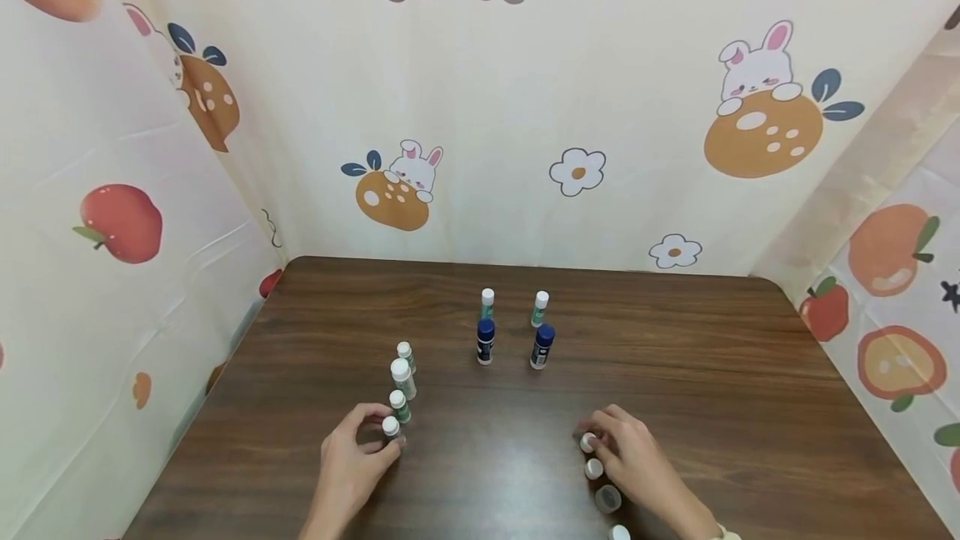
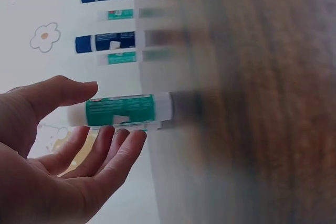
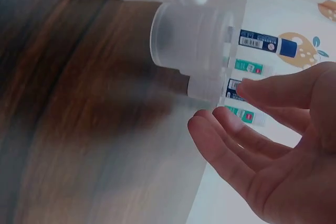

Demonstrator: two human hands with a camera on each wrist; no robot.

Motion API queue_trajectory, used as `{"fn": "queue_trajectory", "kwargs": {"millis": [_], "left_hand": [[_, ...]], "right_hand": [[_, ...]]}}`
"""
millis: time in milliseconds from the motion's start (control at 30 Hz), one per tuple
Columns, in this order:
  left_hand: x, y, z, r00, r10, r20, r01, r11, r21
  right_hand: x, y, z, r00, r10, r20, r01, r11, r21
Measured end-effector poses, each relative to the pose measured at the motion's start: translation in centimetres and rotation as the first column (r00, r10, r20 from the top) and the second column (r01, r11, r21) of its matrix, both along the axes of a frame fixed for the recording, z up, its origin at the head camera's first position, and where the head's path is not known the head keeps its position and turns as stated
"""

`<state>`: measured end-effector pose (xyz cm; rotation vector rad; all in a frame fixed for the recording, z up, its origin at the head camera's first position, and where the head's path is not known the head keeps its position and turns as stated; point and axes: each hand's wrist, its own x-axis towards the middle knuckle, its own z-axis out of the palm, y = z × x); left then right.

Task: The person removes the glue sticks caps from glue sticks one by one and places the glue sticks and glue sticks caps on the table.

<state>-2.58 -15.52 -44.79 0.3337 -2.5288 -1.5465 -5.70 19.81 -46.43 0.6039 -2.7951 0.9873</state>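
Note:
My left hand point(image 1: 352, 461) has its thumb and fingers on either side of the nearest white-capped glue stick point(image 1: 392, 427) in the left row. Seen from the left wrist, a green-labelled glue stick point(image 2: 121, 110) stands between thumb and fingers, with a slight gap under the thumb. On the right, my other hand point(image 1: 630, 452) has its fingertips around the farthest white-topped small container point(image 1: 587, 442) of a row. In the right wrist view that hand's thumb and fingers point(image 3: 226, 161) are spread, fingertips right by a small whitish container point(image 3: 203, 87).
Three more white-capped sticks, one a larger glue stick point(image 1: 402, 375), line up behind the left one. Two blue-capped glue sticks point(image 1: 486, 342) and two green ones point(image 1: 539, 309) stand mid-table. A clear jar point(image 1: 607, 498) and white-lidded containers continue the right row. Printed curtains surround the table point(image 1: 697, 340).

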Motion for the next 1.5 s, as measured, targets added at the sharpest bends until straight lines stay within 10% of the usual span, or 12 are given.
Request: {"fn": "queue_trajectory", "kwargs": {"millis": [167, 500, 900, 1500], "left_hand": [[0.0, 0.0, 0.8, 0.999, -0.010, -0.038, 0.009, 0.999, -0.033], [-0.2, 0.7, 2.1, 0.984, 0.029, -0.177, -0.043, 0.996, -0.077], [-1.9, 3.1, 3.3, 0.950, 0.006, -0.311, 0.010, 0.999, 0.052], [-5.2, 6.1, 2.8, 0.963, -0.063, -0.262, 0.084, 0.994, 0.072]], "right_hand": [[0.4, 0.6, 0.2, 0.999, -0.047, 0.027, 0.048, 0.998, -0.035], [0.5, 1.5, 1.0, 0.971, -0.173, -0.168, 0.155, 0.981, -0.114], [-0.7, 0.7, 3.6, 0.959, -0.197, -0.204, 0.163, 0.972, -0.169], [-3.0, -2.0, 6.6, 0.975, -0.095, -0.203, 0.059, 0.983, -0.175]]}}
